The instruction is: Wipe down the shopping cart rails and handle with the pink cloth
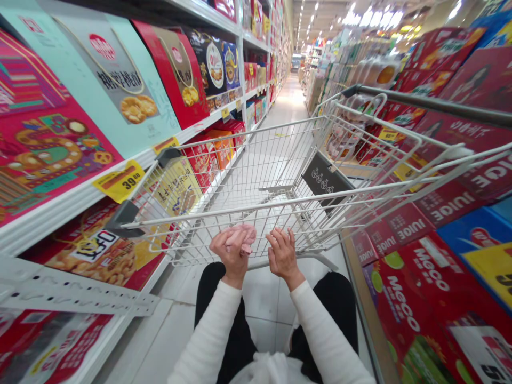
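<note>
My left hand (229, 252) is closed around a small pink cloth (242, 235), held against the near rim of a wire shopping cart (256, 176). My right hand (282, 252) rests beside it on the same rim, its fingers curled over the wire with nothing else in them. The cart basket holds nothing I can see. White sleeves cover both my arms, and dark trousers show below.
Shelves of boxed biscuits (136, 90) line the left, with a yellow price tag (120, 182) reading 39.80. Stacked red juice cartons (420, 298) fill the right side. The tiled aisle (290, 98) runs straight ahead beyond the cart.
</note>
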The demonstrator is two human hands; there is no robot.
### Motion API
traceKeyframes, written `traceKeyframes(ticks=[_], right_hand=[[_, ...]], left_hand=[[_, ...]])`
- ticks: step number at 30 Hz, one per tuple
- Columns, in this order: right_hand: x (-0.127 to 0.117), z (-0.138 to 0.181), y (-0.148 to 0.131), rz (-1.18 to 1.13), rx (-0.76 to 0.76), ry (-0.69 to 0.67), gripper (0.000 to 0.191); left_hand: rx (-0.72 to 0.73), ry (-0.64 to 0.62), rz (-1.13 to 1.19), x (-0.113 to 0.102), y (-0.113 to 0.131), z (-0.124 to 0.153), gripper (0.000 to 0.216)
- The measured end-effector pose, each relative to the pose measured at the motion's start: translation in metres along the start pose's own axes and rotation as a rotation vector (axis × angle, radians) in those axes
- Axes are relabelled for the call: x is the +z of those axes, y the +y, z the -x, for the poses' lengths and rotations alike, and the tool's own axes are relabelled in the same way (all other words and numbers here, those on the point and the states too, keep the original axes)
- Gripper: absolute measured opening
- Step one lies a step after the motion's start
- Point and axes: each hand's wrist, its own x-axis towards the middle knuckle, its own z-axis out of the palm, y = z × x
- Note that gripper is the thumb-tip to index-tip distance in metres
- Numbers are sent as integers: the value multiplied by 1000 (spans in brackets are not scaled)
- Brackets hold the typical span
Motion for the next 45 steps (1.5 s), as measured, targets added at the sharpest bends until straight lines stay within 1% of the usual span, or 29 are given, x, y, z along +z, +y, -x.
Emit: traceKeyframes(ticks=[2, 4, 6, 7, 9, 11, 12, 14, 15, 17, 19, 20, 22, 24, 26, 28, 31, 34, 36, 38, 42, 45], right_hand=[[-2, -1, 0, 2, -9, -2, 41], [-4, -2, -1, 5, -11, -6, 40], [-6, -4, -5, 15, -8, -12, 39], [-7, -5, -8, 29, -2, -6, 37], [-11, -10, -15, 84, 33, 49, 34], [-17, -20, -25, 146, 77, 157, 33], [-21, -27, -29, 163, 88, 216, 35], [-32, -46, -37, 150, 69, 289, 43], [-38, -58, -39, 128, 48, 306, 47], [-49, -82, -42, 78, 20, 343, 52], [-59, -103, -41, 37, -3, 300, 55], [-62, -110, -39, 22, -26, 259, 56], [-67, -119, -34, 18, -71, 191, 56], [-67, -121, -29, 41, -107, 152, 56], [-66, -118, -27, 55, -131, 138, 57], [-63, -115, -26, 38, -129, 152, 57], [-58, -113, -28, 0, -87, 182, 57], [-58, -113, -28, 9, -79, 167, 57], [-60, -114, -26, 22, -102, 163, 56], [-62, -114, -23, 31, -124, 177, 55], [-63, -112, -19, 37, -121, 198, 53], [-63, -108, -16, 25, -112, 207, 53]], left_hand=[[30, -45, -8, -3, -5, 10, 34], [53, -112, -14, -9, -11, 24, 29], [32, -145, -25, -13, -15, 31, 26], [8, -138, -35, -14, -15, 29, 27], [-34, -81, -52, -12, -11, 14, 32], [-45, -2, -44, -6, -1, -10, 36], [-41, 35, -29, -2, 6, -22, 35], [-27, 78, 0, 7, 21, -42, 31], [-9, 67, 10, 11, 29, -48, 28], [58, -3, 19, 16, 39, -54, 22], [108, -48, 19, 16, 40, -56, 19], [96, -30, 12, 14, 37, -57, 21], [-18, 73, -25, 7, 25, -62, 28], [-171, 168, -78, -2, 14, -69, 30], [-250, 202, -105, -8, 10, -76, 25], [-240, 174, -82, -8, 16, -79, 23], [-197, 120, -27, -1, 34, -78, 26], [-168, 110, 3, 4, 42, -78, 30], [-154, 131, 4, 1, 37, -81, 27], [-174, 185, -21, -8, 25, -88, 25], [-298, 320, -99, -30, 1, -103, 22], [-337, 351, -128, -42, -6, -111, 23]])
